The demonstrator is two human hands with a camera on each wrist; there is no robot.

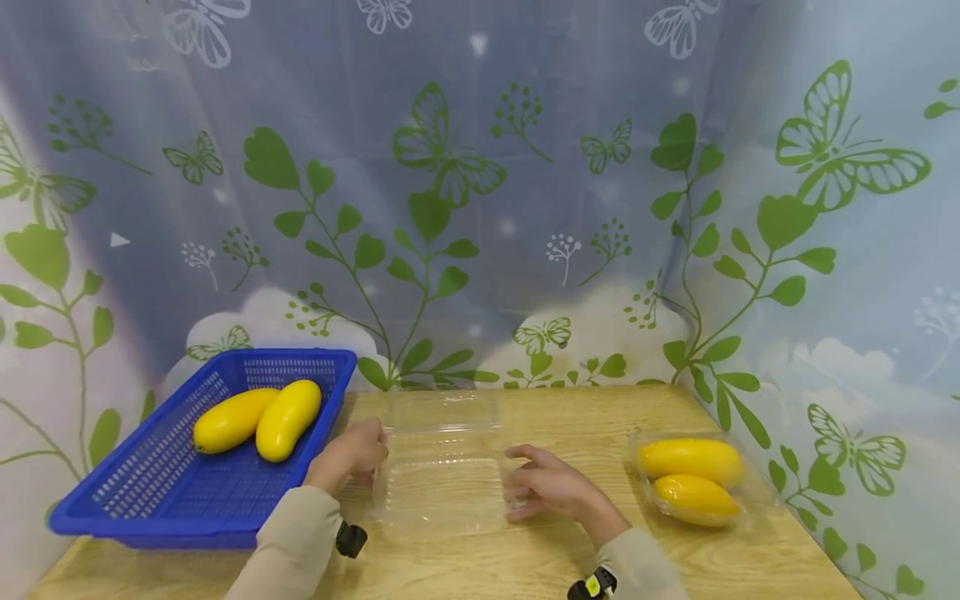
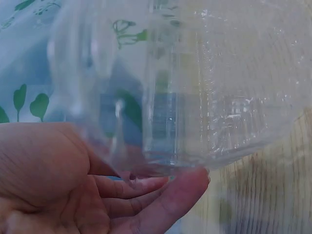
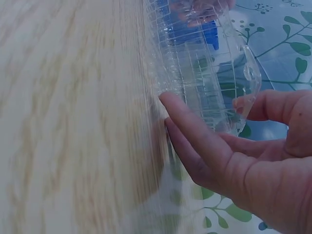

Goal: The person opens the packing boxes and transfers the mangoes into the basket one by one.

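Observation:
A clear plastic clamshell box (image 1: 446,483) lies open on the table before me, its lid (image 1: 442,410) folded back toward the curtain. My left hand (image 1: 358,450) grips the box's left side; in the left wrist view bent fingers (image 2: 187,192) meet the clear wall. On the opposite side, my right hand (image 1: 551,483) holds the box, thumb on the rim and fingers (image 3: 195,122) along its side in the right wrist view. Nothing but wood grain shows through the box's base.
At the left stands a blue plastic basket (image 1: 187,533) with two yellow squash-like vegetables (image 1: 288,421) inside. A second clear box (image 1: 750,479) holding two yellow vegetables (image 1: 690,462) sits at the right of the wooden table (image 1: 585,417). A patterned curtain (image 1: 480,250) hangs behind.

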